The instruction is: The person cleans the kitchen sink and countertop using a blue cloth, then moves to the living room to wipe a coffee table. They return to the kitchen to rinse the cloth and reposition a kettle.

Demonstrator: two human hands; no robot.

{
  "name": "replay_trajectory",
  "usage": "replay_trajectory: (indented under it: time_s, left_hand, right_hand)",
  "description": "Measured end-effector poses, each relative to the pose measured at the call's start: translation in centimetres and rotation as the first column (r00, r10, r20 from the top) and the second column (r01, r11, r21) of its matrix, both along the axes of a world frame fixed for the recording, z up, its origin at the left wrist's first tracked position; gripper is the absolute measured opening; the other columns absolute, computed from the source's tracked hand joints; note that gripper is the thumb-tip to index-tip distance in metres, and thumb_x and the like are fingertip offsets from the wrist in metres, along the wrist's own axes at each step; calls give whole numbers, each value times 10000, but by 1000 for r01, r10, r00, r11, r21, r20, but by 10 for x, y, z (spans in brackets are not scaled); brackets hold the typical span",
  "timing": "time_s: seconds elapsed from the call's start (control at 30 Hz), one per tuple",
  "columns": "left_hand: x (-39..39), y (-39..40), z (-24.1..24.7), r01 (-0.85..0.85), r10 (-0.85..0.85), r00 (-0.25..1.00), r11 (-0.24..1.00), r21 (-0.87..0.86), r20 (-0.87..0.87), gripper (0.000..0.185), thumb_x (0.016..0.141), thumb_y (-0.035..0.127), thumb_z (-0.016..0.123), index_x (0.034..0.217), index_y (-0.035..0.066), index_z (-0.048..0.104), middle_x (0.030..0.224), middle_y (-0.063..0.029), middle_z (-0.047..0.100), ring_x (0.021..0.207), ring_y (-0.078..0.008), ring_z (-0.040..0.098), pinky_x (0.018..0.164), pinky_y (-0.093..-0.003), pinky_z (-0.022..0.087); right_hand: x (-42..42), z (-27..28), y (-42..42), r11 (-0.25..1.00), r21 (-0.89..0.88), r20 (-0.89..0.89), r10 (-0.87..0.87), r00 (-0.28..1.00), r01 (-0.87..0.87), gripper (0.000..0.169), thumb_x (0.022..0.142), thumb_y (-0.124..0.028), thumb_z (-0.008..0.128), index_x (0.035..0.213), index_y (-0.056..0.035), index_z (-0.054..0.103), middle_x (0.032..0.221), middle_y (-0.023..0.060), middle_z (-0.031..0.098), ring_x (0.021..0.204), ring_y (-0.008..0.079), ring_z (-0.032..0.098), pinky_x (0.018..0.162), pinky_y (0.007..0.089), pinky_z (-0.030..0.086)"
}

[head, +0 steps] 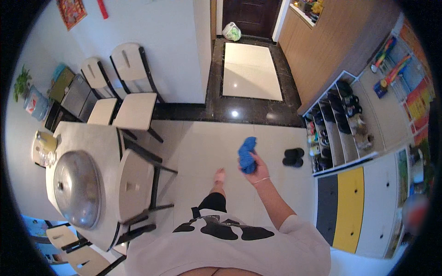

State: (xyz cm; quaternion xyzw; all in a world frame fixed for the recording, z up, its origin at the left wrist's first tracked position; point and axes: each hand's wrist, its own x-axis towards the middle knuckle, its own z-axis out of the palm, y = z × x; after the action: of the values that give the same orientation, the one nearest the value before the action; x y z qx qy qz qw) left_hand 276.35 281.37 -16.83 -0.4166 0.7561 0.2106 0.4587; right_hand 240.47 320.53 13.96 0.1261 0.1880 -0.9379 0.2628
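A crumpled blue cloth (247, 153) is gripped in my right hand (258, 169), which is held out in front of me above the pale tiled floor (203, 145). The cloth bunches up past my fingers and hides part of them. Around my right wrist sits a thin light bracelet (261, 180). My left hand is out of view. Below me, one bare foot (219, 175) shows on the tiles. To the right of the hand, a pair of black slippers (293, 157) lies on the floor.
At left stands a table (110, 145) bearing a large metal dome cover (77, 189) and a yellow jug (46, 140), with chairs (134, 107) around it. A shoe rack (336, 132) and a drawer cabinet (350, 207) line the right side. Ahead, a plastic bag (231, 32) rests by the dark door (252, 17).
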Motion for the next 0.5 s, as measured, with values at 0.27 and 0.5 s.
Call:
replay_trajectory:
  time_s: [0.27, 0.5]
  left_hand:
    - [-349, 58, -19, 141, -120, 978, 983, 116, -172, 369, 844, 268, 445, 1122, 43, 535, 1106, -168, 556, 1027, -303, 524, 896, -380, 391]
    - [-936, 93, 73, 231, 589, 430, 660, 714, -684, 306, 861, 268, 509, 1048, 30, 549, 847, -66, 596, 757, -132, 552, 680, -273, 449]
  right_hand:
    - [-236, -90, 19, 994, 1, 257, -107, 960, 111, 278, 785, -171, 571, 1038, -71, 514, 908, 76, 571, 746, 214, 544, 625, 352, 441]
    - [-445, -110, 178, 906, 221, 275, -412, 869, 360, 227, 783, -181, 557, 998, -109, 536, 893, 47, 595, 714, 192, 554, 587, 324, 435]
